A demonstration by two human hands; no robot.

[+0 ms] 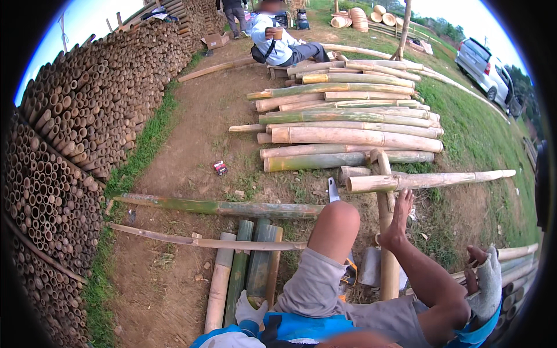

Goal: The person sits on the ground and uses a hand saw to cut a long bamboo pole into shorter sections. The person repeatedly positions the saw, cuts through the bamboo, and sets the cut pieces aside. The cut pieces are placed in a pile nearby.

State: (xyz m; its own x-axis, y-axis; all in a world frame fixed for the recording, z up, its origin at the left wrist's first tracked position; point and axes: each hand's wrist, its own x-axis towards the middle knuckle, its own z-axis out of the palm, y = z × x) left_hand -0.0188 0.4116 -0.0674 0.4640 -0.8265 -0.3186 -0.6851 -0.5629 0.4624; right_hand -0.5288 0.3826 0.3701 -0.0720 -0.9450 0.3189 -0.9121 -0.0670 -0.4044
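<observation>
My left hand [250,312], in a whitish glove, is low beside my thigh, next to short bamboo lengths [237,272]. Its fingers look apart, and I see nothing in them. At the right, my right hand [485,279] is raised in a grey glove with bare fingertips. Those fingers are loosely bent and apart, holding nothing visible, near a stack of bamboo poles [516,271]. A handsaw lies partly hidden by my knee: its blade [333,190] shows beyond, its orange and black handle [349,274] below. My bare foot touches a bamboo pole [429,181] resting across a bamboo support [387,232].
Many cut bamboo poles [348,137] lie in a row ahead. A tall bamboo stack [87,116] lines the left. A long green pole [220,207] crosses the ground. A seated person [278,43] holds a cup; another stands behind. A silver car [478,64] is far right.
</observation>
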